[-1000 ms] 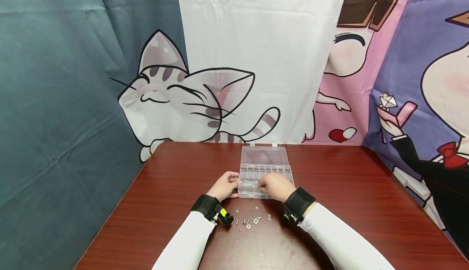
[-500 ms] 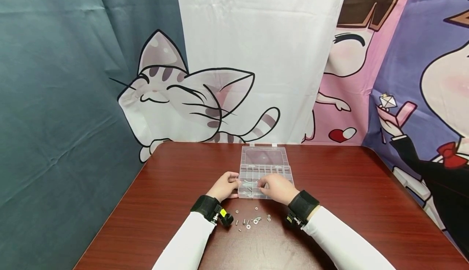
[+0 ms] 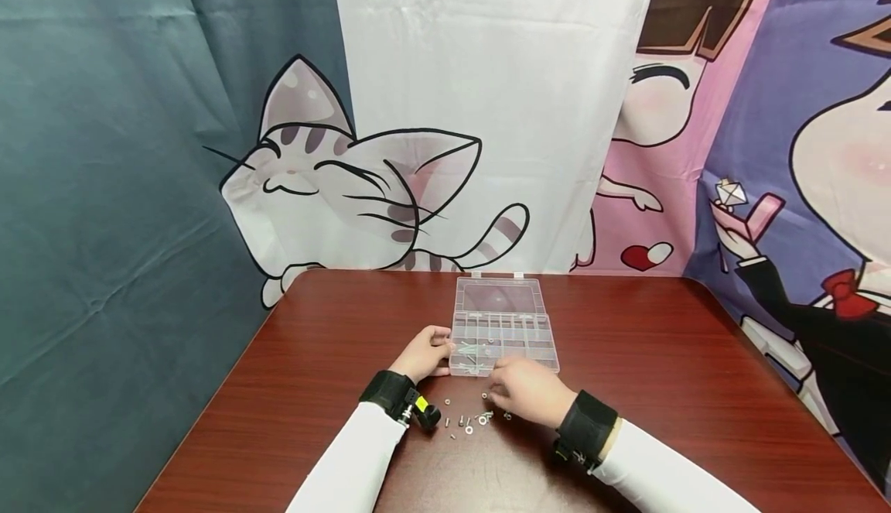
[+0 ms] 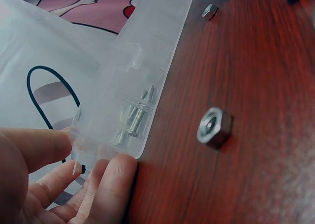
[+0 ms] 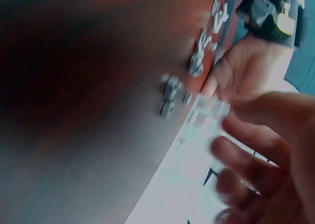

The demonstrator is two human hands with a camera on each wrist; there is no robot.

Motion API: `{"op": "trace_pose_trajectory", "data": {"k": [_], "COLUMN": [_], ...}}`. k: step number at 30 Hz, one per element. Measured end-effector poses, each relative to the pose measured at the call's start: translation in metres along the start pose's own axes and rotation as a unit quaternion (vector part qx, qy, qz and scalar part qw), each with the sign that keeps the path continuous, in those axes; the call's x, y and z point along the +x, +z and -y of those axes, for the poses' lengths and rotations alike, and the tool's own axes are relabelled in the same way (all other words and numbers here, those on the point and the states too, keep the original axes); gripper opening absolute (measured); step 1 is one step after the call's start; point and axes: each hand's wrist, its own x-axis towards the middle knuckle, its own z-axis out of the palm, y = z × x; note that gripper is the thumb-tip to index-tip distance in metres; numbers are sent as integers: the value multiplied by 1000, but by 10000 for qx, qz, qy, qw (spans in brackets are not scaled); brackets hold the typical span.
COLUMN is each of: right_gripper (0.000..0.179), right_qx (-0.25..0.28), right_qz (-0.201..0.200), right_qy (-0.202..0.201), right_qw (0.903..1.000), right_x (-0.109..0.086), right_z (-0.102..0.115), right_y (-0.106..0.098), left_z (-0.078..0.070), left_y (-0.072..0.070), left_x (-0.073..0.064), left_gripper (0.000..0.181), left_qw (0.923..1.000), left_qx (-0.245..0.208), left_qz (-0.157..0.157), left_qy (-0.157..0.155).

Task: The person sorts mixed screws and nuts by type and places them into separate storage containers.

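A clear plastic compartment box (image 3: 539, 344) lies on the table with its lid (image 3: 499, 296) folded back. My left hand (image 3: 423, 354) grips its left side; in the left wrist view the thumb (image 4: 37, 147) and fingers pinch the near corner. Several screws (image 4: 138, 118) lie in the compartments there, and a small nut (image 3: 490, 340) sits in another. Over the box's front edge and the tabletop, my right hand (image 3: 532, 391) has loosely bent fingers with nothing visible between them. Hex nuts (image 5: 170, 88) lie near its fingers in the blurred right wrist view.
Loose screws (image 3: 462, 422), washers (image 3: 469, 430) and nuts are scattered on the reddish-brown table (image 3: 334, 358) in front of the box. One hex nut (image 4: 214, 127) lies close to the left hand. A printed curtain (image 3: 487, 111) hangs behind the table's back edge.
My right hand has drawn back from the box's compartments toward the loose parts in front, uncovering a nut in the box. The left hand stays on the box.
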Motion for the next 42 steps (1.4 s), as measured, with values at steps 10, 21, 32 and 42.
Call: {"op": "trace_pose_trajectory", "data": {"k": [10,21,32,42], "right_gripper": [10,11,17,9], "right_qx": [-320,47,605,1186], "right_qz": [463,701,836,674], "right_qy": [-489,-37,125,342], "right_qw": [9972,9975,9946,9901], "right_x": [-7,-6,-5,-2], "right_z": [12,12,12,5], "right_y": [8,10,6,-4], "left_z": [3,-10,1,2], "left_y": [0,-1,0,0], "left_x": [1,-6,1,2], "left_gripper": [41,42,40,42], "left_qw": [10000,9999,10000,10000], "left_qx": [23,-104,38,44], "left_qz": [-10,97,10,47], "left_qy": [-14,79,26,-18]}}
